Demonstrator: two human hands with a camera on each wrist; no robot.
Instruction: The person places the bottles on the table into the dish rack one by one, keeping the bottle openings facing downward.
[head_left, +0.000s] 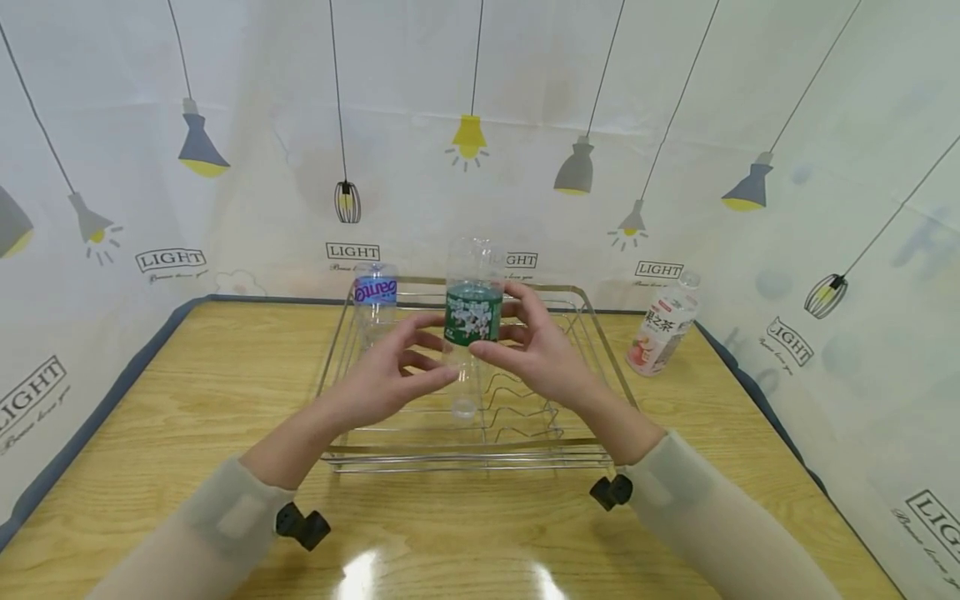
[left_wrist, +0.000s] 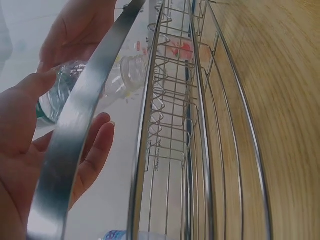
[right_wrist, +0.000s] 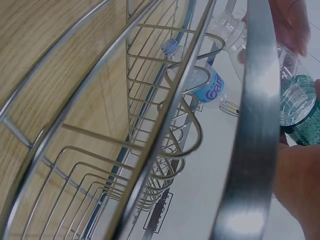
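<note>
In the head view, a clear plastic bottle with a green label (head_left: 473, 315) is upside down above the wire rack, its neck pointing down. My right hand (head_left: 542, 350) grips it from the right, thumb across the label's lower edge and fingers round the far side. From the left, my left hand (head_left: 388, 368) holds it loosely between curved fingers and thumb, the thumb tip at the bottle's shoulder. The wrist views show both hands about the bottle, partly hidden behind the rack's flat metal rim (left_wrist: 75, 145).
The metal wire rack (head_left: 465, 450) stands on the wooden table (head_left: 187, 400). A clear bottle with a blue-purple label (head_left: 376, 290) stands in its far left corner. Right of the rack, a bottle with a white and pink label (head_left: 662, 329) stands on the table. A lamp-patterned curtain surrounds the table.
</note>
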